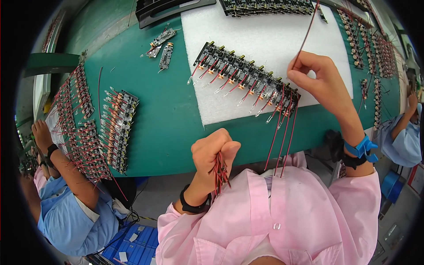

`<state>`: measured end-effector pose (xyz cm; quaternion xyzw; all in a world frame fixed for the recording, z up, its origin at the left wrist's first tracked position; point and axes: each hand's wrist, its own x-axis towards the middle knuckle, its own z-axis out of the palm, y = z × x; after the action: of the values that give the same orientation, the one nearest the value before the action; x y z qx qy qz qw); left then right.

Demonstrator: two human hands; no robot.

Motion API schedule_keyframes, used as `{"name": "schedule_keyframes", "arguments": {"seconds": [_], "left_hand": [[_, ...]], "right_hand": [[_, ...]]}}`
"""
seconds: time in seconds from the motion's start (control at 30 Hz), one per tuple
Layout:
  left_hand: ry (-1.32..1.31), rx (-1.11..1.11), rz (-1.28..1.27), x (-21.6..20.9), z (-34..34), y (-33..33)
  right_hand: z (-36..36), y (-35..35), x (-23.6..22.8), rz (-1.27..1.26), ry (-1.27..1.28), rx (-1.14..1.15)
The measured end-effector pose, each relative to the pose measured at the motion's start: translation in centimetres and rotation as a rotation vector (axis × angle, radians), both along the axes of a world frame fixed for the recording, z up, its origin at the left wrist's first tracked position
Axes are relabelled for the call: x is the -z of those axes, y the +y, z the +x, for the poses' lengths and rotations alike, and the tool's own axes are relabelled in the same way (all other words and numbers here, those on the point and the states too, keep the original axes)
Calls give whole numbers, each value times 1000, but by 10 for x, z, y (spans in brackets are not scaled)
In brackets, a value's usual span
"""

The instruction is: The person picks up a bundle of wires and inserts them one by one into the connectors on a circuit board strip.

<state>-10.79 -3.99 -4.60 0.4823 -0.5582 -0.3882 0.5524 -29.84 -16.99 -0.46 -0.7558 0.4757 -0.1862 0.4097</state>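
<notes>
My left hand (215,152) is closed in a fist in front of the bench edge, wrapped round a bundle of short red and black wires (219,174) that hang out below it. Above the right part of the white foam sheet, my right hand (320,79) pinches a single long red-and-black wire (308,33) that points upward. Left of that hand, a slanting row of small black circuit boards (247,75) lies on the foam. Short red wires and clear-tipped parts stick out along its near side. Several long wires (281,132) hang from its right end past the bench edge.
The white foam sheet (212,108) covers part of the green bench (163,110). More board rows lie at the back (269,8), left (119,128) and right (377,104). Loose small boards (166,56) lie near a black tray (168,13). Co-workers' arms (73,172) show at both sides.
</notes>
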Motion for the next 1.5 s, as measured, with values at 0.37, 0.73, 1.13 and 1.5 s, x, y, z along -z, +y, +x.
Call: {"name": "schedule_keyframes", "arguments": {"seconds": [0.37,0.73,1.13,1.5], "left_hand": [[59,-17,-40,2,2,4],[56,-11,-8,-1,2,5],[85,-23,34,0,-1,7],[83,-24,38,2,1,8]], "right_hand": [[16,-6,10,38,-26,46],[16,-5,12,50,-65,39],[14,-4,14,31,-109,9],[16,-3,12,23,-38,28]]}}
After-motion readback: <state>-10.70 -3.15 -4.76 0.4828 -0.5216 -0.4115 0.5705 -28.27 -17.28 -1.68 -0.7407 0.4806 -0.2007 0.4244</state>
